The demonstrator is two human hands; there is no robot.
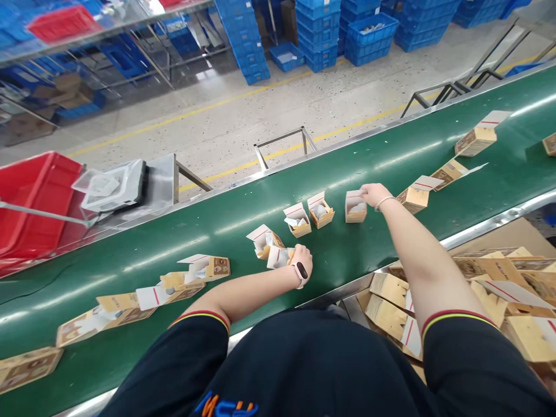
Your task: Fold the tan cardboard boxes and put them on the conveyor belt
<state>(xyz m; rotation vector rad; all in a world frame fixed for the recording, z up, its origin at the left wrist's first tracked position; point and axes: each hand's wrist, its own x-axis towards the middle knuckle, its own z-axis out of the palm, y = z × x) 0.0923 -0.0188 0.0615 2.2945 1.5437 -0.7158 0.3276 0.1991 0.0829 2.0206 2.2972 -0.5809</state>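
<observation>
A green conveyor belt (217, 231) runs across in front of me with several small tan cardboard boxes on it. My left hand (300, 259), with a watch on the wrist, is closed on a tan box with a white flap (278, 256) lying on the belt, next to another open box (263, 239). My right hand (373, 194) reaches across the belt and grips the top of an upright open box (355, 209). Two more upright open boxes (297, 220) (321, 209) stand between my hands.
Flat and tipped boxes lie along the belt at left (125, 304) and right (475, 141). A bin of folded tan boxes (512, 289) sits at my right. A red crate (35, 200) and plastic bags (113, 185) lie beyond the belt. Blue crates (321, 29) are stacked on the floor.
</observation>
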